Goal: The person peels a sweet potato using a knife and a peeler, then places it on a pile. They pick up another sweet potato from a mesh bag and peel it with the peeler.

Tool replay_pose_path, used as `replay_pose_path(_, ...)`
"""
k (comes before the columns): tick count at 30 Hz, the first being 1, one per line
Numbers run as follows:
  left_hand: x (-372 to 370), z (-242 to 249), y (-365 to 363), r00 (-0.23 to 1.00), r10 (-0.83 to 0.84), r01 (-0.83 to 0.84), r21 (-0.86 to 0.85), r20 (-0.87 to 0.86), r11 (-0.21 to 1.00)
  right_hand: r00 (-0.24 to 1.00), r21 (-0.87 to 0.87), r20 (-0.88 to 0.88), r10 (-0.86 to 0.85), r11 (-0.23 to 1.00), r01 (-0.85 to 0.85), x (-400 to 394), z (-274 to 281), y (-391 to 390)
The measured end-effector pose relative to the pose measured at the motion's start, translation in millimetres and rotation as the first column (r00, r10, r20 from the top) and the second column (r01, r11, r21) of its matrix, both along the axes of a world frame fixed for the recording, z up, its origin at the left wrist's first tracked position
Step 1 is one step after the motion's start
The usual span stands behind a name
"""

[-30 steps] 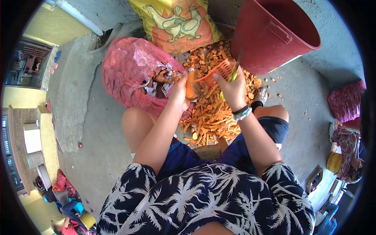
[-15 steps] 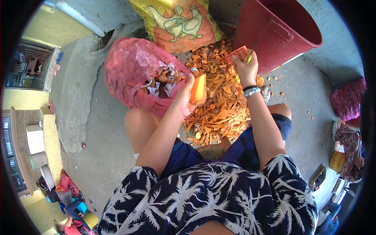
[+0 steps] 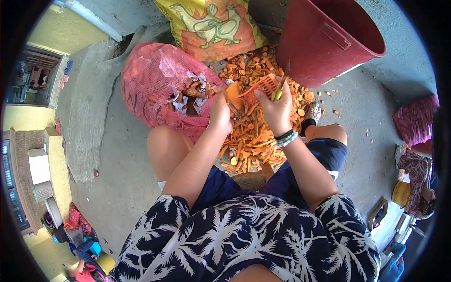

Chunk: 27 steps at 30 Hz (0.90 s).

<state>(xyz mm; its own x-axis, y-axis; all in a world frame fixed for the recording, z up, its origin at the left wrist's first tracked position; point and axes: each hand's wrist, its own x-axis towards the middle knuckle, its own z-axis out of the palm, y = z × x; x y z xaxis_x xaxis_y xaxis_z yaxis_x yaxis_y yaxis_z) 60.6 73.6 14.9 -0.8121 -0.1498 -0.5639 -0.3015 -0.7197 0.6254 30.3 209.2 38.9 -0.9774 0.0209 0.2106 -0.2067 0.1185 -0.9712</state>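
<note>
My left hand [image 3: 219,113] is closed around a peeled orange root vegetable [image 3: 232,93], much of it hidden by my fingers. My right hand [image 3: 278,108] grips an orange plastic peeler [image 3: 267,85] with a slotted handle, whose front end reaches the vegetable. The same hand also holds a knife with a yellow-green handle [image 3: 278,91], its blade pointing up and away. Beneath both hands lies a heap of orange peelings and round cut ends [image 3: 256,145]. A pink mesh sack [image 3: 150,89] with brownish roots and paper scraps inside is just left of my left hand.
A tall red bin [image 3: 312,47] stands beyond my right hand against the wall. Behind the heap is a yellow and orange sack [image 3: 213,30] printed with chickens. Purple mesh sacks [image 3: 416,120] lie at the far right. Other people are at the lower left edge.
My right hand has swung left and toward me, bringing the peeler to the vegetable. My left hand has turned, so less of the vegetable shows.
</note>
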Motion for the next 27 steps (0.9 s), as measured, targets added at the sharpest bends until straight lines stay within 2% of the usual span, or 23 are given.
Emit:
replay_pose_path(1,2,0,0,1.000,0.001,-0.001,-0.001,0.000,1.000,1.000,0.015,0.016,0.024,1.000,-0.024,-2,1,1)
replay_pose_path(2,4,0,-1,0.998,-0.064,0.066,-0.070,0.030,0.995,1.000,0.014,0.017,0.023,1.000,-0.024,-9,1,3)
replay_pose_path(3,6,0,-1,0.989,-0.129,0.137,-0.137,0.067,0.981,0.994,-0.086,0.087,0.066,0.995,-0.059,-21,0,6)
replay_pose_path(4,9,0,-4,0.989,-0.134,0.142,-0.138,0.069,0.980,0.982,-0.188,0.152,0.114,0.979,-0.084,-36,-2,11)
replay_pose_path(6,15,-2,-11,0.959,-0.277,0.274,0.064,0.055,0.960,0.995,0.051,0.092,-0.034,0.998,0.029,-72,-20,27)
replay_pose_path(7,16,-5,-14,0.959,-0.279,0.275,0.060,0.057,0.959,0.991,0.157,0.053,-0.122,0.981,0.113,-83,-28,32)
replay_pose_path(9,14,-8,-22,0.973,-0.227,0.230,0.128,-0.035,0.965,0.985,-0.100,0.115,-0.130,0.985,0.142,-88,-42,32)
replay_pose_path(10,9,-7,-22,0.987,-0.160,0.156,0.102,0.027,0.982,0.974,-0.061,0.194,-0.119,0.989,0.133,-74,-23,25)
replay_pose_path(11,6,-10,-25,0.987,-0.156,0.153,0.102,0.025,0.983,0.986,-0.212,0.159,-0.057,0.973,0.090,-60,-14,15)
replay_pose_path(13,1,-19,-29,0.996,-0.090,0.089,0.060,0.006,0.994,0.989,-0.138,0.143,0.034,0.990,-0.014,-28,3,5)
replay_pose_path(15,-2,-16,-25,0.994,-0.106,0.106,0.096,-0.007,0.990,0.997,-0.179,0.064,0.039,0.984,-0.027,-3,6,-3)
replay_pose_path(17,-4,-14,-16,0.999,-0.046,0.047,0.064,-0.010,0.997,0.997,-0.153,0.063,0.040,0.988,-0.030,2,3,-4)
replay_pose_path(19,-3,-11,-11,0.998,-0.053,0.052,0.051,0.015,0.997,0.998,-0.030,0.060,0.023,0.999,-0.021,-2,3,-1)
replay_pose_path(20,-2,-16,-12,0.993,-0.117,0.117,-0.001,0.012,0.993,0.998,0.016,0.042,0.041,0.999,-0.042,-14,-4,4)
replay_pose_path(21,-1,-19,-12,0.984,-0.178,0.179,-0.054,0.013,0.982,0.998,0.015,0.042,0.041,0.999,-0.041,-25,-4,8)
replay_pose_path(23,7,-1,-8,0.981,-0.175,0.181,-0.082,0.082,0.980,0.990,-0.074,0.139,-0.005,0.997,0.015,-51,-4,15)
replay_pose_path(25,13,3,-14,0.948,-0.314,0.315,-0.008,0.052,0.949,0.986,0.097,-0.062,-0.155,0.982,0.160,-87,-37,30)
replay_pose_path(26,15,0,-17,0.948,-0.316,0.315,0.037,0.028,0.948,0.984,-0.016,0.059,-0.167,0.986,0.168,-88,-36,33)
replay_pose_path(27,13,-3,-20,0.949,-0.313,0.312,0.032,0.030,0.949,0.987,-0.097,0.099,-0.128,0.986,0.138,-82,-28,31)
